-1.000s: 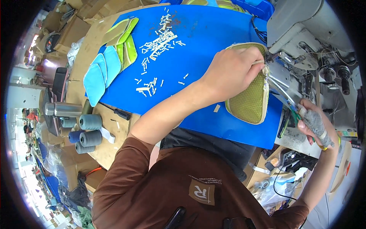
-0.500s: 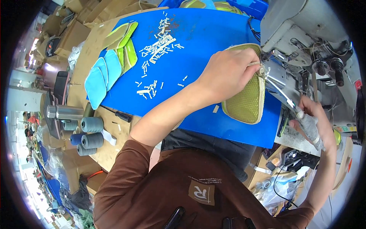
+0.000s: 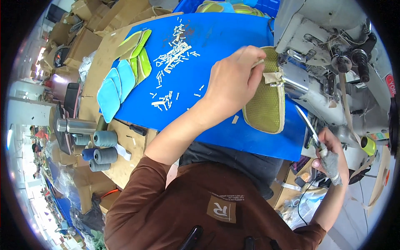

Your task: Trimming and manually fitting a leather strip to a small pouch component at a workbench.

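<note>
Overhead, from the head camera, the left hand (image 3: pixel 233 83) is closed in a pinch on the top edge of a yellow-green mesh piece (image 3: pixel 264 104) with a tan binding round its rim, pressing it against the grey sewing machine (image 3: pixel 321 54). That mesh piece lies on the right part of the blue mat (image 3: pixel 216 37) that covers the bench, its upper end tucked in at the machine's needle area and its rounded lower end pointing toward the person. A short strip of tan tape (image 3: pixel 273 76) sits at the piece's upper edge, just beside the fingers. The right hand (image 3: pixel 329 156) is lower and to the right, off the mat, curled shut around a pair of metal snips (image 3: pixel 308 125) whose blades point up toward the machine; one finger wears a grey wrap. Small pale offcuts (image 3: pixel 171 62) are scattered over the middle of the mat. At its left edge lies a fanned stack of light blue and green pieces (image 3: pixel 123 79). Further left, on the cardboard-covered bench, grey and blue thread cones (image 3: pixel 100 148) lie near a steel flask (image 3: pixel 77 125)
</note>
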Motion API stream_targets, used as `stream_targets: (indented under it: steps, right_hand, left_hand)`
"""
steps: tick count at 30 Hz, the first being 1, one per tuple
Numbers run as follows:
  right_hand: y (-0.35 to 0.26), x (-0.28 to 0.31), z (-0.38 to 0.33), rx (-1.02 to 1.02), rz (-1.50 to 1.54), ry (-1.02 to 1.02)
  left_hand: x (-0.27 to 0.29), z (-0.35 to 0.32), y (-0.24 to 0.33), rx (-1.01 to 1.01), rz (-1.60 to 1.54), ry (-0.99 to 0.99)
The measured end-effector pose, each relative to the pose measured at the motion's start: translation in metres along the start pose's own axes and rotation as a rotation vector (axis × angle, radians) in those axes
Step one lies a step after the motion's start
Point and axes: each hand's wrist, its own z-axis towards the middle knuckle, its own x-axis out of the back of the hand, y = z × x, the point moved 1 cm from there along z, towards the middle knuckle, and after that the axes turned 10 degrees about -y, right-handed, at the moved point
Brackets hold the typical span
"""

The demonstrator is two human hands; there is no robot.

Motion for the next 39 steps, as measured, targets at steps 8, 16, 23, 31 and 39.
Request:
stream_targets:
  steps: [8,16,23,31,39]
  right_hand:
    - [-0.035,0.019,0.014,-0.095,-0.136,-0.124]
    - [-0.040,0.020,0.027,-0.095,-0.191,-0.169]
    - [-0.040,0.012,0.038,-0.041,-0.142,-0.172]
    - [0.001,-0.018,0.012,0.164,0.232,-0.008]
    - [0.036,-0.075,0.007,-0.029,-0.648,0.334]
  left_hand:
    - [-0.011,-0.012,0.034,-0.079,0.057,-0.047]
    - [-0.014,-0.012,0.021,-0.027,-0.089,-0.076]
    - [-0.017,-0.013,0.015,-0.116,-0.097,-0.046]
    - [0.016,-0.020,0.000,0.140,-0.014,-0.115]
    - [0.019,0.004,0.011,0.098,-0.279,-0.248]
